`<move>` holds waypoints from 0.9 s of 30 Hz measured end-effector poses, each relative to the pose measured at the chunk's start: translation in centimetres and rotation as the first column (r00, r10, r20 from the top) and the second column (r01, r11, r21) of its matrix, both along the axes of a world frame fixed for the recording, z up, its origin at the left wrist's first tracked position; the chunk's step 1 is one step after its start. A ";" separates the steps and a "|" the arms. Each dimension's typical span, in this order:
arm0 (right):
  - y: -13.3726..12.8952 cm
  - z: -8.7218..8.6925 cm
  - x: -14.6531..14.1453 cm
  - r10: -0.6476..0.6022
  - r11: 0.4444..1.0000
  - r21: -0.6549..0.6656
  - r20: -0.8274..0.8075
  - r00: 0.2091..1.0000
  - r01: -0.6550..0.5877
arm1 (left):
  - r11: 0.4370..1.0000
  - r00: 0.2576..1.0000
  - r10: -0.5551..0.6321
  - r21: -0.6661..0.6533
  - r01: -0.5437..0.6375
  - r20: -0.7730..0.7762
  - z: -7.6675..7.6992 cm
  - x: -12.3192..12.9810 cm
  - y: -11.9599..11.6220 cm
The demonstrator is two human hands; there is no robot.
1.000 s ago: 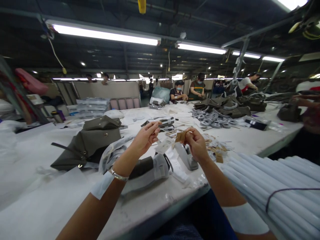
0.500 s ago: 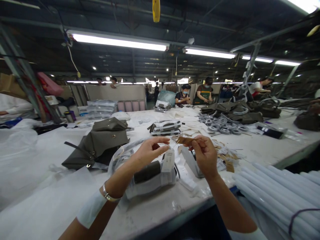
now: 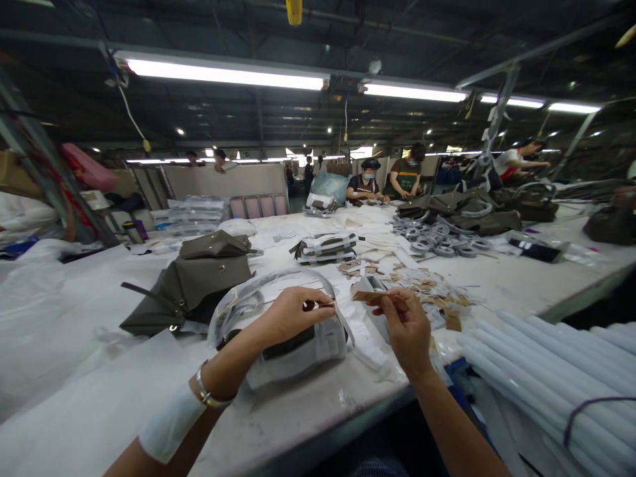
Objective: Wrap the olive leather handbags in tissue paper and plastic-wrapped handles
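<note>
My right hand [image 3: 406,324] pinches a brown cardboard tag [image 3: 366,295] between thumb and fingers, above the table. To its left, my left hand [image 3: 298,315] has thumb and fingertips pressed together; whatever sits between them is too small to make out. Below the left hand lies a dark handbag [image 3: 298,354] wrapped in white padding, with a wrapped handle [image 3: 263,277] arching up behind the wrist. The left forearm hides part of this bag. Just beyond the right hand spreads a loose pile of brown and white tags [image 3: 432,291].
An olive bag [image 3: 199,278] lies on the left, and folded wrapped pieces [image 3: 325,248] sit mid-table. Grey wrapped rings [image 3: 437,238] and more olive bags [image 3: 462,209] lie at back right. White rolls [image 3: 551,377] stand out at right. Co-workers [image 3: 368,182] work across the table.
My left thumb and fingers have closed into a pinch, where they were apart before. The right hand still holds the tag, now slightly lower and turned. The view has shifted a little.
</note>
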State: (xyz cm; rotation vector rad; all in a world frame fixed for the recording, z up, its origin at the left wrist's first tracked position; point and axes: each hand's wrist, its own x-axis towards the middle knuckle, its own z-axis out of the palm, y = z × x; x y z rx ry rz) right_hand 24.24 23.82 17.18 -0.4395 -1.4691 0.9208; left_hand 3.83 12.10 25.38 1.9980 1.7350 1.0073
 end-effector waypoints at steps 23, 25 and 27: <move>-4.2 -1.4 -2.2 0.292 0.955 -0.078 0.416 0.861 -0.286 | 0.998 0.978 0.054 -0.032 -0.061 -0.203 1.0 1.6 -0.9; -4.1 -1.7 -2.1 0.312 0.947 -0.069 0.444 0.840 -0.315 | 0.998 0.985 0.058 -0.021 -0.062 -0.162 0.9 1.4 -1.1; -4.2 -1.7 -1.9 0.363 0.924 -0.072 0.468 0.806 -0.375 | 0.999 0.992 0.049 -0.011 -0.051 -0.115 0.8 1.2 -1.3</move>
